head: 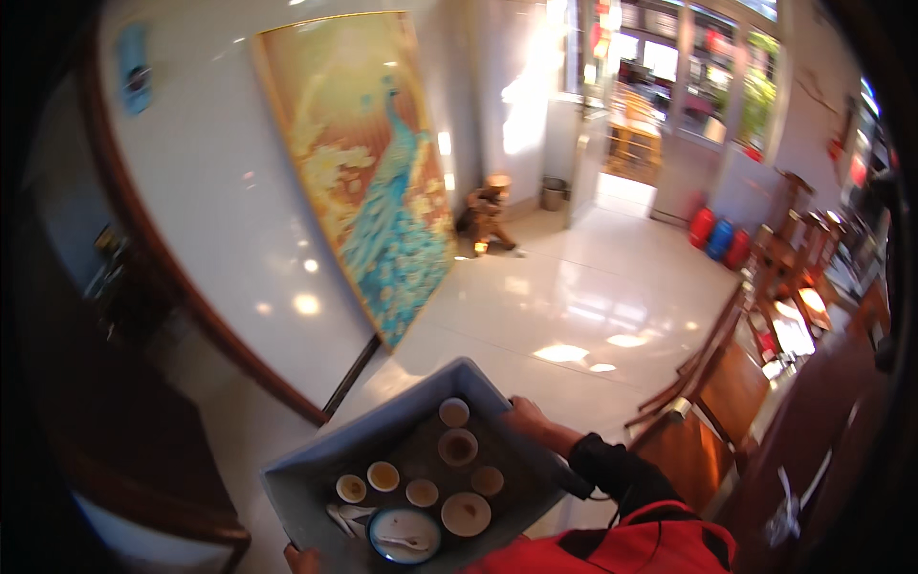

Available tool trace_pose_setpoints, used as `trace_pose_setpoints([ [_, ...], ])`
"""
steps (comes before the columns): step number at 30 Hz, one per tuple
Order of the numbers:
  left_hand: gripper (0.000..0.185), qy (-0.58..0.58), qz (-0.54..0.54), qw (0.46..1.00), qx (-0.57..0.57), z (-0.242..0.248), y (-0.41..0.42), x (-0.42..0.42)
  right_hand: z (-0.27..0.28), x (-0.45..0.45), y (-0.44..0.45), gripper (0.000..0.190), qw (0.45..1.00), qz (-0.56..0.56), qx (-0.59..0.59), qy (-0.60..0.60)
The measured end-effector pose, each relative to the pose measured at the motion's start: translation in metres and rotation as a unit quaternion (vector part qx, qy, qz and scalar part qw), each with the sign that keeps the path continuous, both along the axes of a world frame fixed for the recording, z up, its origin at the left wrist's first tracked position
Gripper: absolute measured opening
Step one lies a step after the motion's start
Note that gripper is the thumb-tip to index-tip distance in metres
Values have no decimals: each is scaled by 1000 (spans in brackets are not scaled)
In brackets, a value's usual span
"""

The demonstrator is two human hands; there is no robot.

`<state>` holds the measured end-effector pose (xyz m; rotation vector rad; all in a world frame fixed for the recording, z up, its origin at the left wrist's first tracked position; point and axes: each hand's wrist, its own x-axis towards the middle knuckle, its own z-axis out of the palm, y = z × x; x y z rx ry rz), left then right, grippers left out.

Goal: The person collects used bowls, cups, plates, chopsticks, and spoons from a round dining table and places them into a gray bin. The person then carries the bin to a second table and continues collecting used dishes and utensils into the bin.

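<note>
A grey plastic tub (459,367) is carried in front of me, tilted in the view. My right hand (529,420) grips its far right side, and my left hand (303,560) holds the near left side, mostly cut off by the picture's lower edge. Inside lie several small cups and bowls, among them a cup with yellowish liquid (384,476) and a wider white bowl (466,514). A blue-rimmed bowl (404,536) holds a white spoon, and more white spoons (348,518) lie beside it at the left.
Wooden chairs (681,448) line a dark red table (803,445) at right. A peacock picture (366,179) stands against the left wall. Beyond are a figurine (490,215), a bin (553,194), red and blue cylinders (719,239) and an open doorway (627,143). Dark wooden furniture (165,516) stands at lower left.
</note>
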<state>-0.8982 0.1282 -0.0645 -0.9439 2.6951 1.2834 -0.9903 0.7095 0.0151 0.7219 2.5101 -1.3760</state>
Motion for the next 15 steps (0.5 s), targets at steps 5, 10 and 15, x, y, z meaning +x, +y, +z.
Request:
trace_pose_setpoints([
  [5, 40, 66, -201, 977, 42, 68, 71, -164, 6, -24, 70, 39, 994, -98, 27, 30],
  [10, 37, 61, -290, 955, 34, 64, 162, -304, 6, -31, 130, 41, 971, -238, -9, 20],
  [15, 35, 31, -342, 937, 56, 78, 288, -403, -28, -51, 223, 41, 954, -298, -31, 32],
])
